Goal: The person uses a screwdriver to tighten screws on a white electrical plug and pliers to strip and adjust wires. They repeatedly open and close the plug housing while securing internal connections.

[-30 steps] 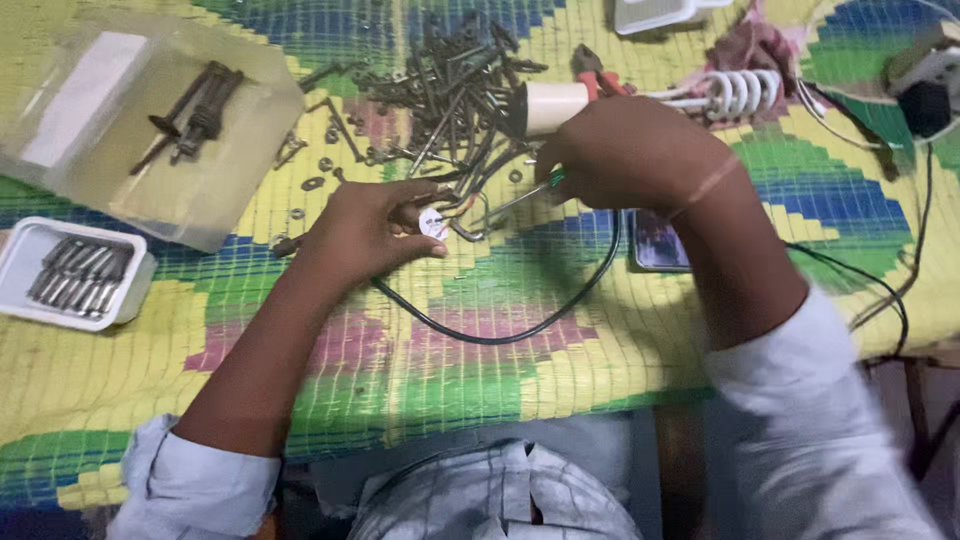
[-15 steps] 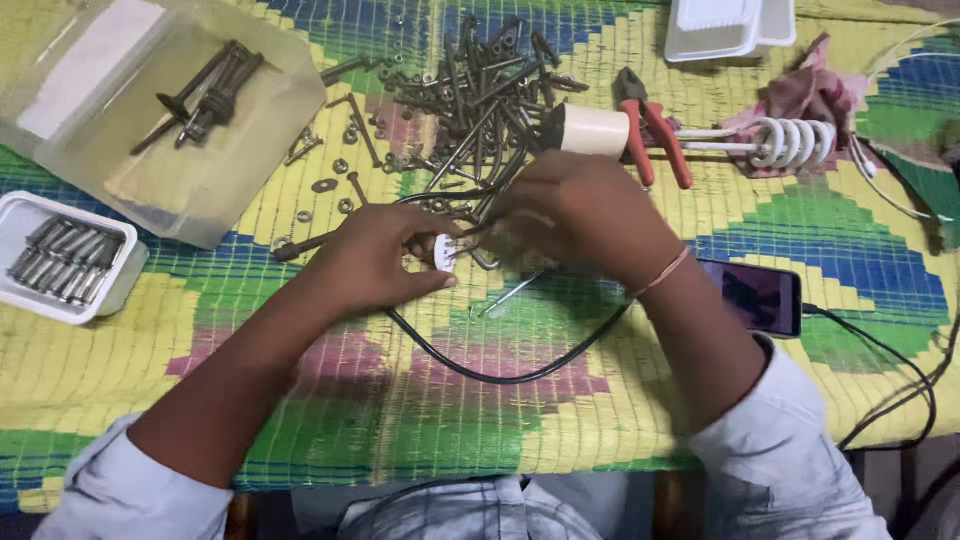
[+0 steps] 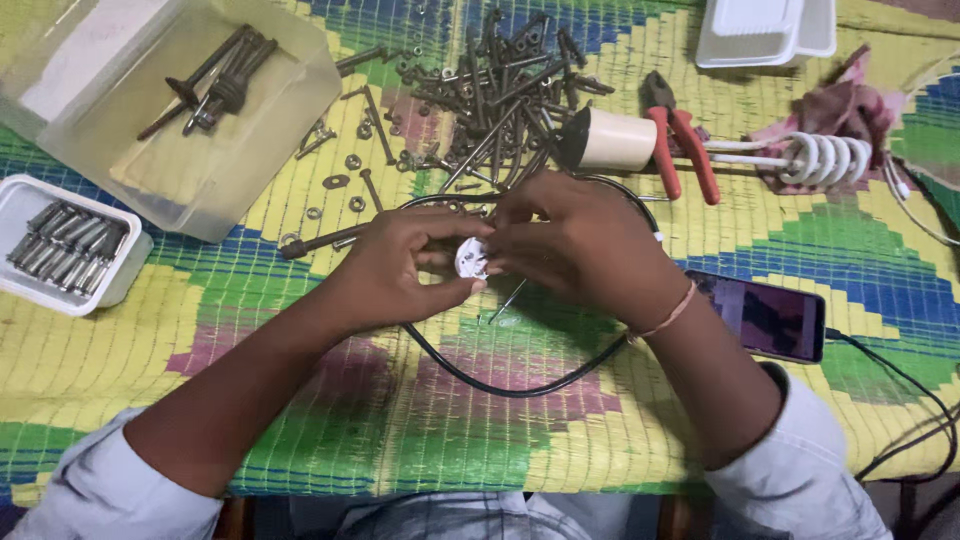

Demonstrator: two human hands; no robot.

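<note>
Fingers [image 3: 440,240] of the left hand [image 3: 400,265] curl closely around a small white round plug part [image 3: 470,260], the thumb pressing it from below and the fingertips lying over its top. The right hand [image 3: 575,250] meets it from the other side, its fingers [image 3: 510,245] bent tight and bunched against the same white piece, so both hands pinch it between them just above the table [image 3: 150,370]. What the right fingertips do at the part is hidden by the knuckles. A thin metal pin or screwdriver shaft [image 3: 508,300] lies slanted on the cloth just under the hands.

A black cable [image 3: 500,385] runs out from under the hands, loops toward the person and curves up again beneath the right wrist, which wears a thin band [image 3: 668,315].

Just beyond the hands lies a heap of dark bolts and screws [image 3: 490,90], with loose nuts and washers [image 3: 340,180] scattered to its left. Right of the heap rests a cream cylinder with a black end [image 3: 610,140], beside red-handled pliers [image 3: 680,145] and a white coiled heating element [image 3: 825,160] lying against a crumpled cloth [image 3: 850,105]. A dark phone [image 3: 765,315] lies flat near the right forearm, a cord leading from it to the table edge.

At far left, a clear plastic tub [image 3: 180,110] holds a few long dark bolts, and a small white tray [image 3: 65,245] holds short metal pieces in rows. Another white tray [image 3: 765,30] sits at the top edge. The table is covered in a yellow, green and blue woven mat.
</note>
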